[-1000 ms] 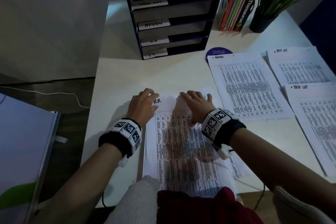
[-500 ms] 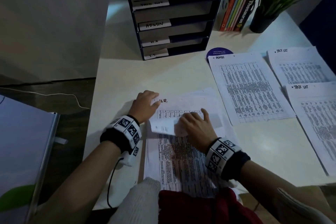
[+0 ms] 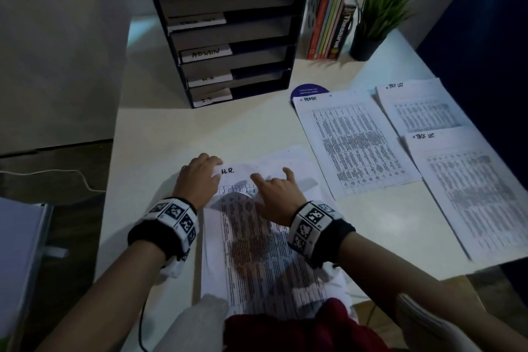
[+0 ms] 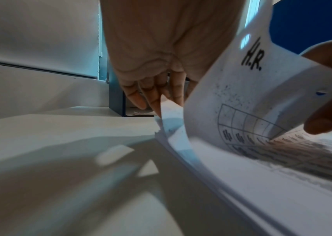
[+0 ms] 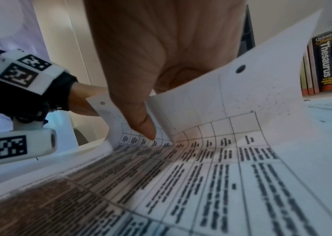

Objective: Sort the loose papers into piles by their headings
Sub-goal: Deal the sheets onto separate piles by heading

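Note:
A pile of printed sheets (image 3: 257,251) lies at the table's near edge in front of me. Its top sheet, headed "H.R." (image 3: 228,171), curls up off the pile at its far end. My right hand (image 3: 275,194) pinches that raised end, with the thumb (image 5: 141,121) on the printed side and the fingers behind. My left hand (image 3: 200,177) sits at the pile's far left corner. Its fingertips (image 4: 151,99) touch the corner of the sheets beneath the H.R. sheet (image 4: 252,54); its thumb is hidden.
An "ADMIN" pile (image 3: 354,146) and two "TASK LIST" piles (image 3: 423,111) (image 3: 471,194) lie to the right. At the back stand a dark labelled tray sorter (image 3: 228,37), books (image 3: 328,20) and a potted plant (image 3: 377,17). A purple disc (image 3: 308,90) peeks from under the ADMIN pile.
My right hand lay flat across the top of the pile, then drew the H.R. sheet's far end back and now holds it raised. The left hand stayed at the corner.

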`<action>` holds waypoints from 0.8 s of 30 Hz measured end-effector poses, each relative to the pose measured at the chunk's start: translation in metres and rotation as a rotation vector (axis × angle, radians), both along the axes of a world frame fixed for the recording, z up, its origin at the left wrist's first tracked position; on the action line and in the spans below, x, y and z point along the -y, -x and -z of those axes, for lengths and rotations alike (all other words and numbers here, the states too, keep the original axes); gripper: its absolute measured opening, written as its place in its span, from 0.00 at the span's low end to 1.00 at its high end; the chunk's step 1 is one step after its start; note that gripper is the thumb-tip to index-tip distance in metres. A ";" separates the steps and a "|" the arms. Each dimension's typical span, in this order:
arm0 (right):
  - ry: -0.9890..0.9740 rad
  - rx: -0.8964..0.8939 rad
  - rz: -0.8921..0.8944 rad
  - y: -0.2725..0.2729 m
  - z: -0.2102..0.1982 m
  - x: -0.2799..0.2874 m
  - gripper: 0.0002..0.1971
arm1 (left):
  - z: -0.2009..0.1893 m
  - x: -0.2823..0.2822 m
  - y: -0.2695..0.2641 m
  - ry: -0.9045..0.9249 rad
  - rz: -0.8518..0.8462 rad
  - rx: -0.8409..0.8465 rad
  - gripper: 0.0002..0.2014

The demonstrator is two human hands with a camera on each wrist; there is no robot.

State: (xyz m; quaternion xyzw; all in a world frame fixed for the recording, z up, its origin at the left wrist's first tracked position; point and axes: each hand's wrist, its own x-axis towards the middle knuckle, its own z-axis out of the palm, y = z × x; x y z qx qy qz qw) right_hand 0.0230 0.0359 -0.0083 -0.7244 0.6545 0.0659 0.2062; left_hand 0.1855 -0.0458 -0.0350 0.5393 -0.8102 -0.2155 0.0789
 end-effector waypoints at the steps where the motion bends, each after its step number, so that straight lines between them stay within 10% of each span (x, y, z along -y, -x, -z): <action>1: -0.008 -0.001 -0.004 0.000 0.000 0.001 0.21 | -0.001 -0.002 0.000 0.018 0.018 0.013 0.14; 6: -0.014 -0.029 -0.023 -0.002 0.001 0.004 0.29 | -0.003 -0.008 -0.001 0.008 -0.005 -0.107 0.12; 16: 0.013 0.077 -0.003 0.003 0.010 0.004 0.46 | -0.018 -0.005 -0.028 -0.669 -0.156 -0.646 0.08; 24: -0.017 0.497 0.210 0.006 0.004 0.003 0.49 | -0.015 -0.019 -0.028 -0.735 -0.243 -0.722 0.07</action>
